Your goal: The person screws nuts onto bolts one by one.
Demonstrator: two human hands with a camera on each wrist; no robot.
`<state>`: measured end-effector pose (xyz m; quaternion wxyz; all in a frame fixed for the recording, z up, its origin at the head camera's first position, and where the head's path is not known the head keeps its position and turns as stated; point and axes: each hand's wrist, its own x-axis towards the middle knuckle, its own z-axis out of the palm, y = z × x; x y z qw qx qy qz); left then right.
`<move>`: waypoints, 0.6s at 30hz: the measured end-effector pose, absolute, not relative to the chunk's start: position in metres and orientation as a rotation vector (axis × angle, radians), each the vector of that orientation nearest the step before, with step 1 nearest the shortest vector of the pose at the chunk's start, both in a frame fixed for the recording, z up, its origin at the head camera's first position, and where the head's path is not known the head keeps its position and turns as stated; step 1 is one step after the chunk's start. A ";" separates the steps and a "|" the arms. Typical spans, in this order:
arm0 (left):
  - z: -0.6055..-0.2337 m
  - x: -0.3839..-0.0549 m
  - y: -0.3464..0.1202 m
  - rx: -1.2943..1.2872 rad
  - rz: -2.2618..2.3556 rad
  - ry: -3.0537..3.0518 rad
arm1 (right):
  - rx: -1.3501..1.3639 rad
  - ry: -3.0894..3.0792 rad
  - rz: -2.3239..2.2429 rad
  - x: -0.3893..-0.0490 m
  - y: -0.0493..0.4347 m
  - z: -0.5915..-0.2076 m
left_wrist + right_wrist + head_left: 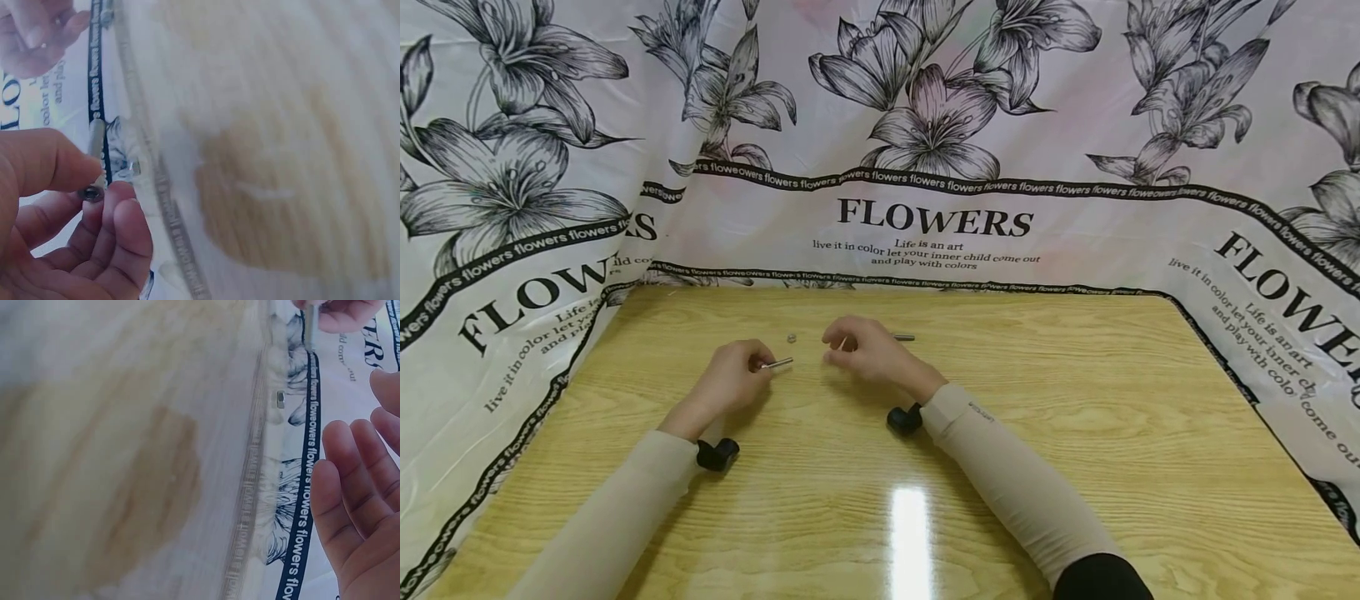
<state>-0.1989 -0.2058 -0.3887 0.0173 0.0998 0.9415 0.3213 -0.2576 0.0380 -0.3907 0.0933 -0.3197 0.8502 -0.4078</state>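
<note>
My left hand [737,371] pinches a slim metal bolt [778,363] between thumb and fingers. In the left wrist view the near end of this bolt [92,192] shows a dark round recess, and its shank points away. My right hand [872,350] is held a little way to the right, fingers loosely bent and thumb apart, with nothing plainly seen in its grasp. On the table between and beyond the hands lies a small metal nut [792,338], also in the right wrist view [280,399]. Behind the right hand a metal rod-like piece [905,337] lies partly hidden.
Both hands are over a wood-grain table [1075,433]. A white sheet [925,242] printed with flowers and lettering hangs along its back and sides. A dark wrist camera [718,455] is on the left wrist, another camera [905,419] on the right.
</note>
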 end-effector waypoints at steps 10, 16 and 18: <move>-0.390 -0.201 -0.214 0.270 1.119 2.946 | -0.925 2.519 -1.159 -0.266 0.026 -0.387; -0.393 -0.203 -0.215 0.286 1.175 2.944 | -0.934 2.522 -1.131 -0.273 0.019 -0.387; -0.394 -0.204 -0.216 0.284 1.192 2.942 | -0.933 2.524 -1.127 -0.275 0.017 -0.387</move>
